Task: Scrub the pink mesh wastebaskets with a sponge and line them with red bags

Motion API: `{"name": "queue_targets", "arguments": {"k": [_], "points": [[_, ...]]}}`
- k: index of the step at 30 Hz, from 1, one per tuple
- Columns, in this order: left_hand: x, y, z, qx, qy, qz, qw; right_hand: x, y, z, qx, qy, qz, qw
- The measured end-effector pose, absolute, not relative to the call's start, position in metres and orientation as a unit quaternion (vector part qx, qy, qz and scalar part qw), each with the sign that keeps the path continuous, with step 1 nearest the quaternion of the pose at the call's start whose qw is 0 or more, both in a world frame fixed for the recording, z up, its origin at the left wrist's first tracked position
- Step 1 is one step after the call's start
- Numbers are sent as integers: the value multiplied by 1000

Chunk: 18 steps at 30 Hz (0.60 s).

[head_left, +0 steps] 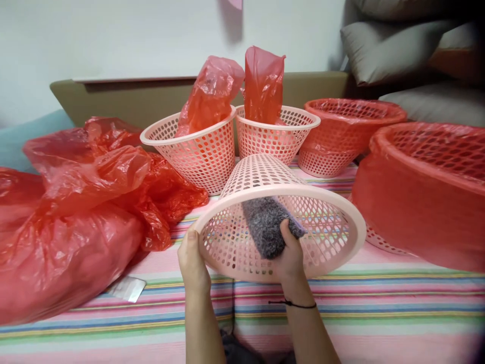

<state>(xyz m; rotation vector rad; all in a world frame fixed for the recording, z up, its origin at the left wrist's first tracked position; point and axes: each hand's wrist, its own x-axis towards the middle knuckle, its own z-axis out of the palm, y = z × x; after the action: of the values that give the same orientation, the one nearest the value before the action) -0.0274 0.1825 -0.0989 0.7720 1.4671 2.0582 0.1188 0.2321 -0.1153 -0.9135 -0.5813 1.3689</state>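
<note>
A pale pink perforated plastic basket (261, 174) lies tipped on its side, its wide mouth facing me. My left hand (194, 260) grips the left side of its rim, thumb on the outer edge. Inside the mouth, my right hand (291, 255) is closed on a fuzzy dark grey cloth (265, 227) with a light purple edge. The thumb presses on the cloth near the basket's lower wall; my other right fingers are hidden beneath it. A thin dark cord circles my right wrist.
Two pink baskets (197, 164) (265, 139) holding red plastic bags stand behind. Two bag-lined baskets (329, 136) (420, 202) are at the right. A heap of red plastic bags (83, 222) lies left, beside a small clear packet (131, 289). Striped cloth (159, 318) covers the surface; grey cushions (390, 50) are stacked back right.
</note>
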Motion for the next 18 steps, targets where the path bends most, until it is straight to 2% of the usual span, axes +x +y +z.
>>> {"name": "queue_targets", "arguments": {"k": [3,8,10,15,18], "points": [[-26,185,-98,282,533,759,244,124,237,-122,-463,-399,487,624],[-25,191,-103,277,531,771,217,110,231,-132,-510,-647,424,376],[-25,192,-106,275,532,773,210,103,226,-126,-500,-688,410,329],[-28,192,-110,297,556,759,162,119,206,-90,-394,-597,591,374],[-30,192,-107,272,572,767,105,152,186,-77,-412,-511,594,466]]}}
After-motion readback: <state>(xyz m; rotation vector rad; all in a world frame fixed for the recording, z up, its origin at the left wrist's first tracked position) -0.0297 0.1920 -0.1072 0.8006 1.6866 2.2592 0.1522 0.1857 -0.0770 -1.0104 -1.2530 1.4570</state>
